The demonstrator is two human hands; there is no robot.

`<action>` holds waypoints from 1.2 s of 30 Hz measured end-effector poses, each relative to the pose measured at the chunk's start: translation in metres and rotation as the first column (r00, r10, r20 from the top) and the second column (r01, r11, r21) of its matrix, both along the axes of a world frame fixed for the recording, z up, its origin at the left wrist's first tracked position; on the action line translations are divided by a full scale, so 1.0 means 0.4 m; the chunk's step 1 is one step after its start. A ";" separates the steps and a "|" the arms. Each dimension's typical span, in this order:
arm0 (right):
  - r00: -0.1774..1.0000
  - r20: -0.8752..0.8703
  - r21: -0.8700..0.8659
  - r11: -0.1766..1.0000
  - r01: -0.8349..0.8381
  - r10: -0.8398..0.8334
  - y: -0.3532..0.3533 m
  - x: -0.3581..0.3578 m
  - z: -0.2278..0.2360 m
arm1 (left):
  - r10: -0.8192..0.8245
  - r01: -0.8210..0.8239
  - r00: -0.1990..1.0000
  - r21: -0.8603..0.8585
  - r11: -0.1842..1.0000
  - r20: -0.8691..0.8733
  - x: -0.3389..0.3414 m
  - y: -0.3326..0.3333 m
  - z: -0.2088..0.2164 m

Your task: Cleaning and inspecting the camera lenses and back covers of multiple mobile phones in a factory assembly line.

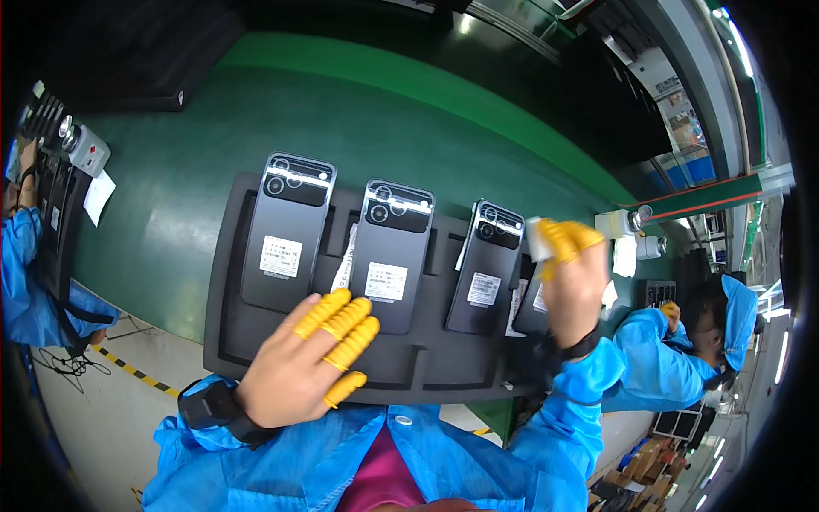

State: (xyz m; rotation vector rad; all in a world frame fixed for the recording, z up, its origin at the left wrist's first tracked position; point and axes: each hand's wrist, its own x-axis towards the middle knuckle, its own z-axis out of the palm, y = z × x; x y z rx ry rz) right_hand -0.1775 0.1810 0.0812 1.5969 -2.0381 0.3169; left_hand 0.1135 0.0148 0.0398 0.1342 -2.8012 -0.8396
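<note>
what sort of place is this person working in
Probably an electronics factory or phone workshop: several phones with white labels lie on a dark tray on a green bench, yellow finger cots are worn, and a co-worker nearby wears blue workwear.

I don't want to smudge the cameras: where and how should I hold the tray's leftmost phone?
The phone is probably best held by its long edges, beside the white label, with the left hand coming from the near side. It's a flat slab lying back up, camera lenses at the far end, so this avoids them.
</note>
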 end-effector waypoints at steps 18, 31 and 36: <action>0.865 0.099 0.172 0.847 -0.502 0.493 -0.253 0.179 -0.089 | -0.117 0.110 0.991 0.094 0.990 0.070 -0.014 0.005 -0.030; 0.938 0.000 0.314 0.891 -0.329 0.347 -0.158 0.121 -0.041 | -0.124 0.111 0.983 0.100 0.989 0.133 -0.015 0.004 -0.025; 0.983 -0.018 0.283 0.944 -0.168 0.180 -0.134 0.105 -0.016 | -0.110 0.102 0.985 0.065 0.993 0.135 -0.010 0.003 -0.029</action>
